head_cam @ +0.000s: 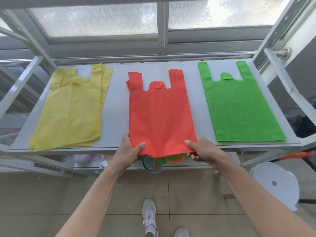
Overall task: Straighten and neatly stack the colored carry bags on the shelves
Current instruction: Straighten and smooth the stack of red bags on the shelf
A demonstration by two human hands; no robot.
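Observation:
A stack of red carry bags [160,113] lies in the middle of the white shelf [116,100], handles pointing to the window. My left hand [130,149] pinches its near left corner, thumb on top. My right hand [199,148] pinches the near right corner the same way. The near edge hangs slightly past the shelf front. A yellow stack [73,110] lies fanned and uneven at the left. A green stack [239,106] lies flat and square at the right.
Metal rack posts [280,28] frame both sides, with a frosted window [95,17] behind. On the lower shelf sit more green and orange bags [172,159] and a blue dustpan [152,165]. A white stool [275,183] stands on the tiled floor at the right.

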